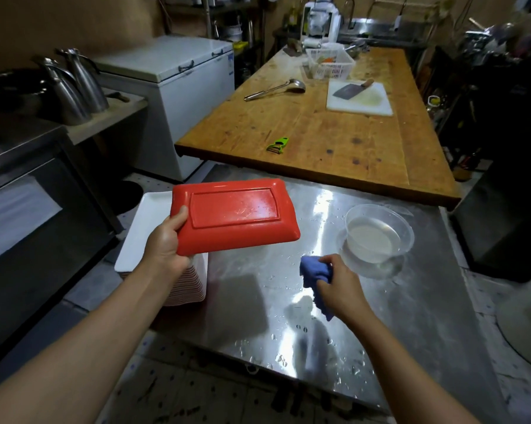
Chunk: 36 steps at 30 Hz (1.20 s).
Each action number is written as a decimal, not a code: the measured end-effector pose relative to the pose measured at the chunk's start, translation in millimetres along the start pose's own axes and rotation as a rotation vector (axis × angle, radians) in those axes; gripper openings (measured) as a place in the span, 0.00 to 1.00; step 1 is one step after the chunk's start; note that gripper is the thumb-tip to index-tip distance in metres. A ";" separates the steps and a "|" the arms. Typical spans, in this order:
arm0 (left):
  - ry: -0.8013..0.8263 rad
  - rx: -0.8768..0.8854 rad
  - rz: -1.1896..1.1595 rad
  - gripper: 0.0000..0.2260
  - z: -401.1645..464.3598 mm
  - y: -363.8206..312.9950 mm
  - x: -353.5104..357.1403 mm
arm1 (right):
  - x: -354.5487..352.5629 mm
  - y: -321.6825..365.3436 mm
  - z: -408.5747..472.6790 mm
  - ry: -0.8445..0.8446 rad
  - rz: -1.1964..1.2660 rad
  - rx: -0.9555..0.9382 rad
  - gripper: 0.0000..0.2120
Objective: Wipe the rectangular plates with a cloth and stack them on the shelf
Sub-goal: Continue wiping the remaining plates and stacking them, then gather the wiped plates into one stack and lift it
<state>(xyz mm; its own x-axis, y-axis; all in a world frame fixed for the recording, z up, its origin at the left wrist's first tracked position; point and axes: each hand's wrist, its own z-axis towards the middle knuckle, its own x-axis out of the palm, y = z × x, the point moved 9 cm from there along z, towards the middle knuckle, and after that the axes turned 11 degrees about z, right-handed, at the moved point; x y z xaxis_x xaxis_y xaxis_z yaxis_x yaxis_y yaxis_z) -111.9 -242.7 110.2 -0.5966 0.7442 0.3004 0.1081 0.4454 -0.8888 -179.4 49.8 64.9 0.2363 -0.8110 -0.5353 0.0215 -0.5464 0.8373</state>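
Observation:
My left hand point(166, 243) grips a rectangular plate point(236, 215) by its left short edge, red underside facing up, held in the air above the steel table's left side. Beneath it stands a tall stack of rectangular plates point(145, 231) with a white top face and reddish edges. My right hand point(337, 283) holds a bunched blue cloth point(314, 272) a little above the wet steel table point(411, 316), to the right of the red plate and apart from it.
A clear plastic bowl point(377, 237) of cloudy water sits right of the cloth. Behind the steel table is a wooden table point(319, 133) with a green peeler point(278, 144), ladle point(273, 90), cutting board with cleaver point(357, 97) and white basket point(328, 64). An oven point(28, 209) stands left.

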 end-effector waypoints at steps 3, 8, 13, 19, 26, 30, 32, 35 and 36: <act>-0.005 0.005 0.036 0.06 -2.7 3.2 0.8 | 29.7 -18.8 2.3 0.133 -0.055 0.077 0.16; -0.026 0.029 0.059 0.10 -10.5 2.6 -2.0 | 68.7 -29.3 -0.1 0.426 -0.261 0.076 0.23; -0.036 0.069 0.089 0.13 -16.6 -3.2 -9.5 | 58.3 -11.0 11.0 0.380 -0.268 0.024 0.28; -0.086 0.136 0.064 0.07 -27.9 -15.7 -20.2 | 26.0 46.2 22.7 0.242 -0.128 -0.094 0.24; -0.140 0.445 0.160 0.07 -68.4 -74.6 -29.1 | 26.6 118.4 20.1 0.191 0.083 -0.189 0.19; -0.237 0.701 0.495 0.07 -95.2 -117.5 -40.5 | 44.9 156.2 17.4 0.196 0.135 -0.246 0.18; -0.314 0.838 0.758 0.05 -105.8 -134.1 -44.3 | 56.9 170.0 14.9 0.206 0.159 -0.256 0.17; -0.339 1.016 1.096 0.08 -110.8 -138.6 -47.4 | 77.7 184.2 11.8 0.227 0.186 -0.263 0.16; -0.321 1.075 1.195 0.09 -110.1 -136.1 -48.4 | 84.6 187.4 11.3 0.233 0.197 -0.258 0.15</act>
<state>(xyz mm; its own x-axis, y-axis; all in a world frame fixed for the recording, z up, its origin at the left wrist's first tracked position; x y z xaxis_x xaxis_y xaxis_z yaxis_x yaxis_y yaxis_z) -10.2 -284.5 254.7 -0.7312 0.2029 -0.6513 0.1134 -0.9053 -0.4094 -166.4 -123.6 175.3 0.4739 -0.8093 -0.3471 0.1902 -0.2908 0.9377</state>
